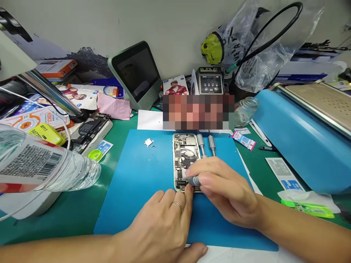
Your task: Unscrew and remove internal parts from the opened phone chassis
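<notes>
An opened smartphone (pixel 188 146) lies on the blue mat (pixel 153 171), its circuit boards and inner parts exposed. My right hand (pixel 230 193) pinches a grey knurled screwdriver (pixel 194 180) over the phone's lower end. The driver's tip is hidden. With its fingers stretched forward and thumb apart, my left hand (pixel 167 219) lies on the mat; the fingertips touch the bottom edge of the phone. Two more grey screwdrivers (pixel 201 144) lie just right of the phone's upper half. Small loose metal parts (pixel 148 142) are on the mat to the upper left.
A water bottle (pixel 49 160) leans in at the left. Behind the mat stand a smart display (pixel 137 73) and a glass jar (pixel 246 109). At right sit a blue machine (pixel 296 142) and a green packet (pixel 307 209). Another opened phone (pixel 90 128) rests at left.
</notes>
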